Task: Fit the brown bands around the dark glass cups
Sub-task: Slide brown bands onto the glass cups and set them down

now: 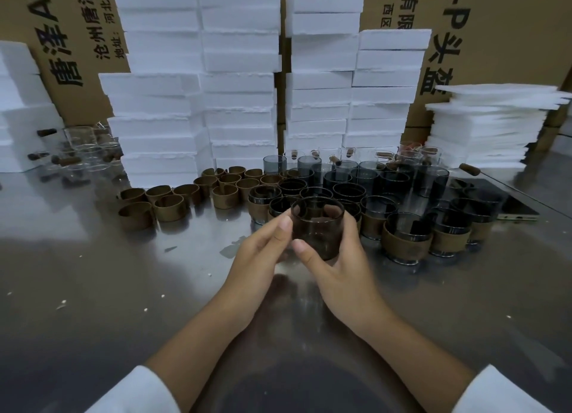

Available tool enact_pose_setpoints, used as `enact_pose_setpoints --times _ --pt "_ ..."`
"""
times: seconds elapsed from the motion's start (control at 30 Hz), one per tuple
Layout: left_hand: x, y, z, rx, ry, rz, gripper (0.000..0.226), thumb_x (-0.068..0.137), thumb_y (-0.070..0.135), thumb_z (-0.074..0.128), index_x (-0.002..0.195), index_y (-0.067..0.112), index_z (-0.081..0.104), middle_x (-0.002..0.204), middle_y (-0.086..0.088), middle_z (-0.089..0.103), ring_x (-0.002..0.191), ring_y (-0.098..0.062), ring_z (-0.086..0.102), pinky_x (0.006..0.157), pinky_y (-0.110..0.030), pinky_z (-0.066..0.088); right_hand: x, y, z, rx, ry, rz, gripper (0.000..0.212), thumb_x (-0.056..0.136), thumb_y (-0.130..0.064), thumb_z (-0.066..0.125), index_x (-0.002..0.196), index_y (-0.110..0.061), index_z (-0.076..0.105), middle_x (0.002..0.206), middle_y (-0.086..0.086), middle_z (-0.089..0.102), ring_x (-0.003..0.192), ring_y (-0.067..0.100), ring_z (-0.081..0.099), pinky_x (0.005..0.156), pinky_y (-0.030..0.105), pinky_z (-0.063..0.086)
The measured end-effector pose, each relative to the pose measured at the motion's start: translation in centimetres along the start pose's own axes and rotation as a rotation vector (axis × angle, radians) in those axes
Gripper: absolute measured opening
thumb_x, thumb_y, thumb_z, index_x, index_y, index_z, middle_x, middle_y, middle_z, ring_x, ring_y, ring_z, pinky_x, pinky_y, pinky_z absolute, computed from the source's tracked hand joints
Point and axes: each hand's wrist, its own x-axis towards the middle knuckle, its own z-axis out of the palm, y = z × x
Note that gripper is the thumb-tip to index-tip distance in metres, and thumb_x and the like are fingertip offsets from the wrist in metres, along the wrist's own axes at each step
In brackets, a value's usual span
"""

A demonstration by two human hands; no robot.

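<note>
A dark glass cup (318,227) is held above the steel table, gripped from both sides. My left hand (263,255) curls round its left side with the thumb near the rim. My right hand (334,264) wraps its right side and base, thumb across the front. The cup looks brownish, and I cannot tell whether a band sits on it. Several loose brown bands (168,207) lie to the left. Several bare dark cups (343,177) stand behind, and banded cups (405,238) stand to the right.
Stacks of white foam boxes (238,81) rise behind the bands, with cardboard cartons behind them. Thin foam sheets (486,128) are piled at the right. Clear glass cups with wooden handles (83,152) sit at the left. A phone (513,208) lies at the right.
</note>
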Motion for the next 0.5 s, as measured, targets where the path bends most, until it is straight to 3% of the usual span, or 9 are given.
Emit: enact_pose_setpoints --times 0.07,0.1,0.17,0.27,0.33,0.4,0.5 --pt "-0.1 0.1 0.1 0.066 0.096 0.043 0.062 0.073 0.068 0.052 0.126 0.037 0.058 0.131 0.008 0.061 0.121 -0.001 0.054 0.103 -0.028 0.045 0.1 0.2 -0.1 -0.033 0.026 0.012 0.048 0.086 -0.023 0.070 0.122 -0.037 0.042 0.117 -0.020 0.062 0.114 -0.004 0.056 0.095 0.014 0.043" --pt "-0.2 0.3 0.2 0.117 0.147 0.092 0.053 0.076 0.064 0.052 0.123 0.038 0.057 0.132 0.007 0.059 0.120 0.000 0.054 0.101 -0.023 0.044 0.2 0.2 -0.2 -0.041 0.034 0.024 0.050 0.085 -0.023 0.071 0.125 -0.035 0.042 0.119 -0.016 0.062 0.115 -0.002 0.056 0.096 0.017 0.044" --pt "-0.4 1.0 0.4 0.268 0.217 0.220 0.038 0.085 0.052 0.051 0.121 0.040 0.052 0.137 0.006 0.051 0.123 0.003 0.048 0.099 -0.014 0.039 0.3 0.3 -0.3 -0.052 0.028 0.057 0.050 0.084 -0.025 0.072 0.125 -0.033 0.046 0.118 -0.014 0.062 0.112 -0.002 0.057 0.092 0.015 0.044" --pt "-0.6 1.4 0.6 0.520 0.244 0.428 0.042 0.091 0.044 0.041 0.132 0.035 0.042 0.145 0.009 0.041 0.137 -0.003 0.033 0.110 -0.017 0.027 0.3 0.4 -0.3 -0.049 0.007 0.104 0.049 0.083 -0.028 0.073 0.126 -0.026 0.051 0.115 -0.014 0.064 0.108 -0.004 0.059 0.087 0.012 0.046" --pt "-0.8 1.5 0.8 0.634 0.229 0.550 0.042 0.094 0.036 0.040 0.135 0.029 0.041 0.142 0.010 0.043 0.136 -0.005 0.034 0.111 -0.020 0.026 0.3 0.5 -0.3 -0.047 0.015 0.114 0.046 0.082 -0.030 0.073 0.123 -0.027 0.052 0.110 -0.014 0.066 0.102 -0.006 0.060 0.081 0.008 0.046" --pt "-1.0 1.4 1.0 0.683 0.190 0.586 0.040 0.094 0.032 0.040 0.134 0.026 0.043 0.136 0.012 0.048 0.131 -0.004 0.038 0.109 -0.024 0.030 0.3 0.5 -0.3 -0.052 0.039 0.119 0.039 0.082 -0.031 0.073 0.113 -0.037 0.051 0.105 -0.017 0.066 0.096 -0.011 0.059 0.076 0.003 0.043" --pt "-1.1 1.2 0.9 0.685 0.125 0.503 0.039 0.094 0.037 0.040 0.131 0.029 0.047 0.125 0.011 0.056 0.123 -0.005 0.046 0.102 -0.034 0.040 0.3 0.2 -0.3 -0.061 0.061 0.119 0.040 0.082 -0.030 0.073 0.105 -0.046 0.045 0.109 -0.019 0.061 0.100 -0.014 0.056 0.078 0.003 0.042"
